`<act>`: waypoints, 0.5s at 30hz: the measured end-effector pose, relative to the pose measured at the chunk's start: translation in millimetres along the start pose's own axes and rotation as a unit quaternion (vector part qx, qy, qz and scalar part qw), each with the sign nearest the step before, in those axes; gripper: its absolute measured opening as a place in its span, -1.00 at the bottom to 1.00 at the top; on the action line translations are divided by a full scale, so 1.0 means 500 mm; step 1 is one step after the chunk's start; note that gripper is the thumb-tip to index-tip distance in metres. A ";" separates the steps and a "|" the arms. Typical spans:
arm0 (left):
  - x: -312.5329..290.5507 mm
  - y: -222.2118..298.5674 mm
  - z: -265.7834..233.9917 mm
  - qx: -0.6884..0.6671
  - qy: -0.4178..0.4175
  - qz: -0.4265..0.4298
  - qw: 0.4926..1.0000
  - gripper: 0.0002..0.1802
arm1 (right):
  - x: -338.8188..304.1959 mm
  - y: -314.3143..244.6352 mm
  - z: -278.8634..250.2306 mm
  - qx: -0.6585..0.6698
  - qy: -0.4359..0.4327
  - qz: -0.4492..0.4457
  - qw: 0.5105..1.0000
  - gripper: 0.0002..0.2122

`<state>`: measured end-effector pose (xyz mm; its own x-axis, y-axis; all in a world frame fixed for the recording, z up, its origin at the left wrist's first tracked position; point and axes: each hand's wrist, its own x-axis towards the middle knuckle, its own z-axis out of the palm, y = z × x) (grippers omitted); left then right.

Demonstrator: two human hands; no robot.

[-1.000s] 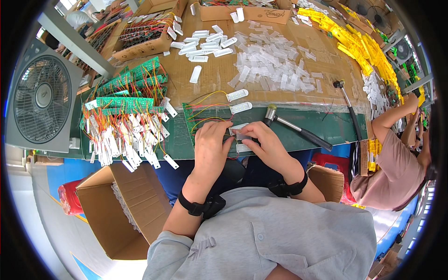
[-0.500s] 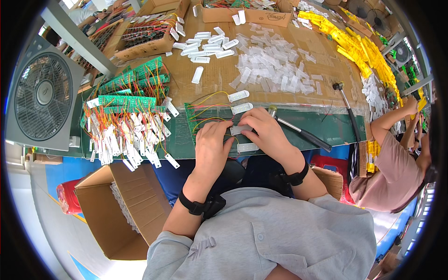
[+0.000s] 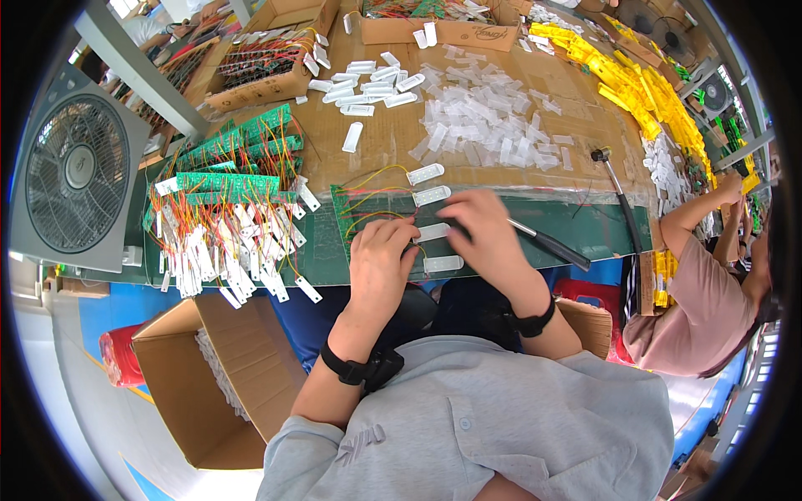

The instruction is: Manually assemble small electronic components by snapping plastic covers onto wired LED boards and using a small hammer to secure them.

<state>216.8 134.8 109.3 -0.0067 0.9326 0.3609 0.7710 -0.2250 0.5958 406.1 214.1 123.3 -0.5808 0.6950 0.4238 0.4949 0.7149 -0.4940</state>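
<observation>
My left hand (image 3: 383,257) is closed at the left end of a white oblong plastic housing (image 3: 433,233), with thin wires by its fingertips. My right hand (image 3: 489,232), blurred, hovers just right of that housing, thumb and fingers apart. Two more white housings with small boards in them, an upper one (image 3: 425,174) and a lower one (image 3: 432,195), lie above; another housing (image 3: 443,264) is below. Yellow and red wires link them to a green circuit board (image 3: 341,219), partly behind my left hand. A hammer (image 3: 551,245) lies beside my right hand, its head hidden.
Wired green boards with white strips (image 3: 225,188) are heaped at left, near a fan (image 3: 79,167). White housings (image 3: 368,86) and translucent covers (image 3: 489,117) lie on cardboard. A second hammer (image 3: 616,188) and yellow parts (image 3: 643,92) are at right, near a co-worker (image 3: 697,309).
My right hand has come off the white housing and moved slightly up and right, now covering the hammer's head. My left hand stays in place.
</observation>
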 end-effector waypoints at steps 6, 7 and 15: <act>0.001 0.002 0.001 0.000 0.002 -0.001 1.000 -0.72 | -0.078 0.055 -0.069 -0.111 0.000 0.185 0.976 -0.81; 0.001 0.002 0.000 0.004 0.003 0.000 1.000 -0.72 | -0.080 0.063 -0.070 -0.085 -0.011 0.169 0.982 -0.83; 0.003 0.002 -0.001 -0.008 0.002 -0.008 1.000 -0.72 | -0.058 -0.039 -0.054 0.049 0.101 0.048 0.992 -0.74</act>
<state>217.3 136.0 110.9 -0.0223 0.9351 0.3536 0.7602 -0.2139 0.6135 430.9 182.1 141.0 -0.3867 0.7683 0.5101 0.4706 0.6401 -0.6073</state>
